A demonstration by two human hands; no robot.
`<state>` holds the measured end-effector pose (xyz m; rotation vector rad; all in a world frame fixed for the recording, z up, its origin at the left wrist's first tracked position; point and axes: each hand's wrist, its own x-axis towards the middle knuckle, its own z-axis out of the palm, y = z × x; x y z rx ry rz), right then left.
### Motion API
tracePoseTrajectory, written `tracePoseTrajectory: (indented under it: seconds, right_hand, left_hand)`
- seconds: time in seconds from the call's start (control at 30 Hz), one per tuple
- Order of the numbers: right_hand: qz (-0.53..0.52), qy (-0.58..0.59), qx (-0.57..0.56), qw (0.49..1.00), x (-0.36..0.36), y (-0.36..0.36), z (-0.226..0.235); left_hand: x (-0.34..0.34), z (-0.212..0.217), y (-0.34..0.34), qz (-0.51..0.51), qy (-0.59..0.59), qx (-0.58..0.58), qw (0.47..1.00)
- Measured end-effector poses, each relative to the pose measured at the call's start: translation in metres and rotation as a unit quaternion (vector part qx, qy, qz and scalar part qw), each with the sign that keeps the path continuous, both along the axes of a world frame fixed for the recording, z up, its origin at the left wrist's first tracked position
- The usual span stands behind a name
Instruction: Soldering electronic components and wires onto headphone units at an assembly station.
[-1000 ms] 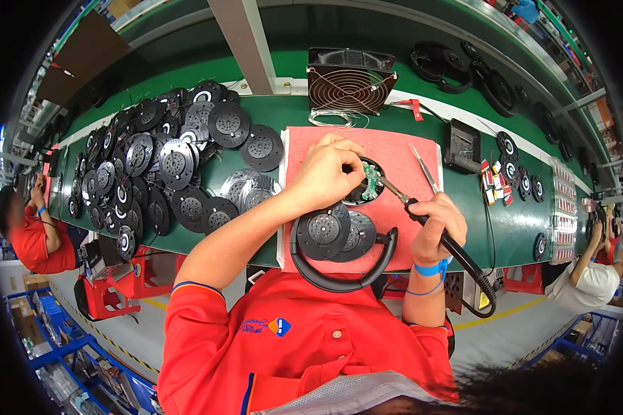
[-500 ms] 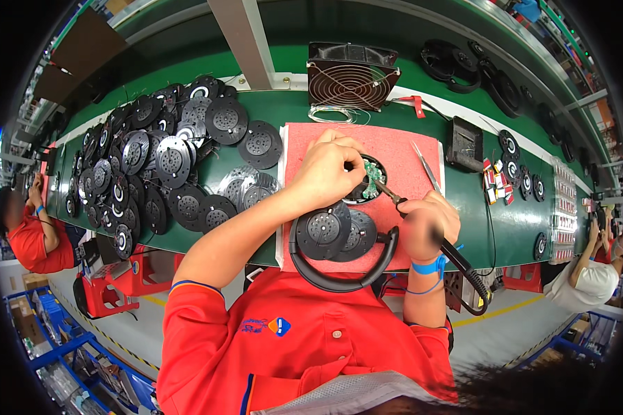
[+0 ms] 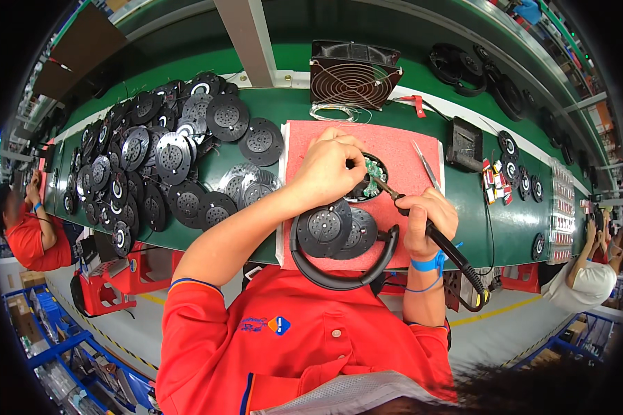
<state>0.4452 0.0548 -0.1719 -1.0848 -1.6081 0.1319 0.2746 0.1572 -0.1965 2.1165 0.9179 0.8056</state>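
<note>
In my right hand is a soldering iron, gripped by its black handle. Its tip touches or almost touches a small green circuit board, set in a round black headphone ear cup. My left hand is closed in a pinch at the cup's left side; what its fingertips hold is hidden. The headphone's black headband curves toward me along the near edge of a pink foam mat. Within that curve lie two overlapping black perforated discs.
Tweezers lie on the mat's right side. Behind it stands a fan with a coil of thin wire. Many black discs are heaped on the left. A black tray and small red-and-white parts sit to the right.
My right hand and the soldering iron have shifted slightly, and the thumb now lies along the handle. The left hand keeps its pinch at the ear cup.
</note>
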Motion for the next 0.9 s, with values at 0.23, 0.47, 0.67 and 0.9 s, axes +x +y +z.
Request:
tracePoseTrajectory:
  seconds: [0.23,0.47,0.67,0.9]
  right_hand:
    - [0.001,-0.006,0.004,1.0,-0.0003,0.0003,0.0]
    - [-0.014,0.007,0.031,0.999,0.0025,-0.0023,-0.0029]
    - [-0.01,0.004,0.031,0.999,0.0033,-0.0022,-0.0032]
    - [-0.012,0.005,0.037,0.999,0.0034,-0.0026,-0.0019]
  left_hand:
    - [0.0,-0.0003,-0.0006,0.003,-0.004,0.005,1.0]
    - [-0.0003,-0.0001,-0.0005,0.002,0.006,0.004,1.0]
    - [-0.0011,-0.0003,-0.0006,0.001,0.008,-0.004,1.0]
    - [-0.0025,0.0005,0.0022,-0.018,0.015,-0.039,0.999]
